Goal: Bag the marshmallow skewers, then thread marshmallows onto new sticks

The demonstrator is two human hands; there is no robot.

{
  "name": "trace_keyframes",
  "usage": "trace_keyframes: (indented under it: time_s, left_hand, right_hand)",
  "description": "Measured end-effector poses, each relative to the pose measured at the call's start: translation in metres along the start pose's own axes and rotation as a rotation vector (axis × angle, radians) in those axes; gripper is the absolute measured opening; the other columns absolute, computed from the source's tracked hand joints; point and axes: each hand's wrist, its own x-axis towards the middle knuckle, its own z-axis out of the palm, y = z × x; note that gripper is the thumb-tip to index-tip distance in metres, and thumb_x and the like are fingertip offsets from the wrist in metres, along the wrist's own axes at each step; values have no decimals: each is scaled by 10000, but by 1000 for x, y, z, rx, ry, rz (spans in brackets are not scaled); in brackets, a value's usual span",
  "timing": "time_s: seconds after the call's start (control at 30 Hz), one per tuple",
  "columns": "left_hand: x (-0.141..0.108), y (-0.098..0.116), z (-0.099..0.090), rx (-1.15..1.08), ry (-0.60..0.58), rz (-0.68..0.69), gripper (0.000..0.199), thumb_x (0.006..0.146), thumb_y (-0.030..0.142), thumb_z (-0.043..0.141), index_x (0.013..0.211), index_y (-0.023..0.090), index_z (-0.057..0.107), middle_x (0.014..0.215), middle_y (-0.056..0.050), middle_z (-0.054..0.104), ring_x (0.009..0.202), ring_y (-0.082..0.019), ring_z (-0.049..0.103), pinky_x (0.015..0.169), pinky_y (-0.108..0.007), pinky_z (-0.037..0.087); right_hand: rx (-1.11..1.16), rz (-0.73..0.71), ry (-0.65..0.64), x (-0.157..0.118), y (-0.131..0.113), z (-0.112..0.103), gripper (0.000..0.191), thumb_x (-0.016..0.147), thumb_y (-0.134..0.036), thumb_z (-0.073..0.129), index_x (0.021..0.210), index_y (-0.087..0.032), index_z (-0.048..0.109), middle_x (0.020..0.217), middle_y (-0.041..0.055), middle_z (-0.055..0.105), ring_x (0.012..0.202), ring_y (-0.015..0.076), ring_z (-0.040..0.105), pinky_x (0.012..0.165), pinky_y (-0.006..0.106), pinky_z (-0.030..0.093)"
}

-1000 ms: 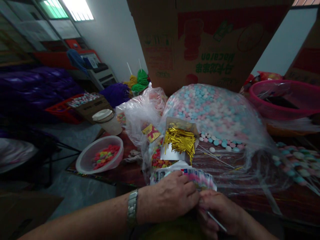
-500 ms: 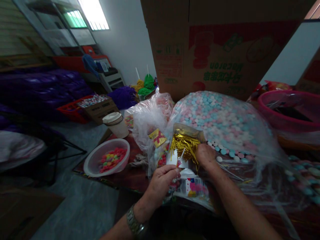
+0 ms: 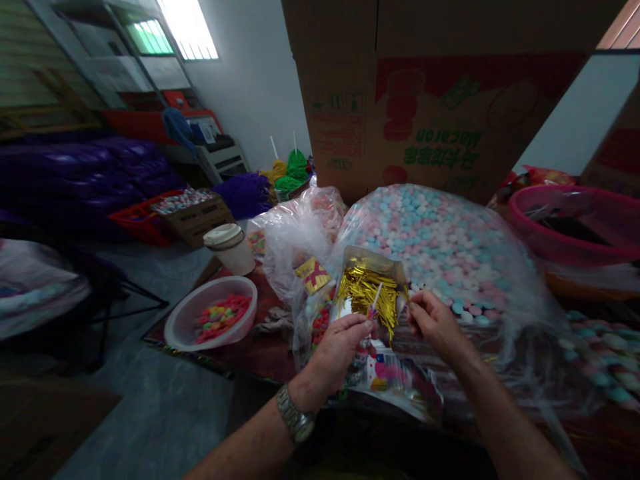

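My left hand is closed around a small wrapped lollipop; its white stick points up and the twisted wrapper shows at my fingertips. The candy end is mostly hidden by my fingers. To the right, my right hand pinches a thin gold twist tie at the edge of an open box. Many loose gold twist ties fill that box. Below both hands lies a shiny printed plastic packet.
Pink, blue and white candies fill a large clear bag behind the box. A white bowl of red and yellow candies and a lidded tub stand left. A pink basin is at right; a tall carton rises behind.
My right hand has drawn back from among the gold twist ties to the box's right side, a tie between its fingers. My left hand, with the lollipop, has shifted slightly right and up.
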Motion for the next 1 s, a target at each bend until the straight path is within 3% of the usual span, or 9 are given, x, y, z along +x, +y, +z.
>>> trace_keyframes:
  time_s: [0.1,0.2,0.33,0.5,0.6,0.77,0.87,1.0]
  left_hand:
    - [2,-5,9,71,-42,30,174,690,307,578,696,136,613,693,-7,586,623,-113,518,560,-214,392]
    - [4,-11,17,96,-72,77,167,687,298,560,678,137,606,668,-1,569,653,-124,507,594,-222,390]
    - [7,-15,21,133,-1,104,189,699,317,544,684,137,600,677,-11,565,661,-127,501,587,-218,388]
    - [5,-13,12,84,66,43,194,694,328,551,699,137,586,697,-16,559,624,-115,513,546,-210,397]
    - [2,-13,5,92,53,4,198,717,335,536,734,143,579,712,-5,559,566,-95,526,516,-203,385]
    - [6,-20,4,67,23,10,189,694,326,563,736,145,593,714,-7,561,603,-103,523,532,-204,413]
    - [15,-24,11,29,51,17,184,669,317,577,724,142,589,677,-4,550,592,-104,502,516,-201,408]
    - [24,-22,17,-23,83,0,196,663,331,572,700,139,580,656,2,550,526,-87,478,493,-205,389]
  right_hand:
    - [225,-71,-52,-37,-18,7,183,858,-361,377,805,-202,449,600,-36,490,498,104,471,461,212,387]
    - [348,-118,13,-53,-24,12,151,850,-333,435,827,-195,491,684,-10,525,621,119,511,571,226,424]
    - [96,-51,253,-27,0,7,144,820,-295,426,797,-192,523,667,-3,536,619,141,500,590,253,415]
    - [-4,-61,310,16,35,2,109,671,-198,479,614,-183,572,696,50,564,740,204,539,740,351,434]
    - [17,-91,330,5,32,5,171,710,-212,459,694,-177,626,772,69,600,821,217,558,803,377,434]
    - [89,-174,297,-23,10,13,245,815,-272,466,965,-187,641,910,59,652,850,193,590,764,323,472]
    - [49,-212,353,-7,15,19,253,801,-241,470,975,-174,641,945,85,649,907,210,574,830,351,444]
    - [51,-164,345,17,29,24,236,761,-223,480,923,-151,636,839,82,643,829,209,577,810,362,441]
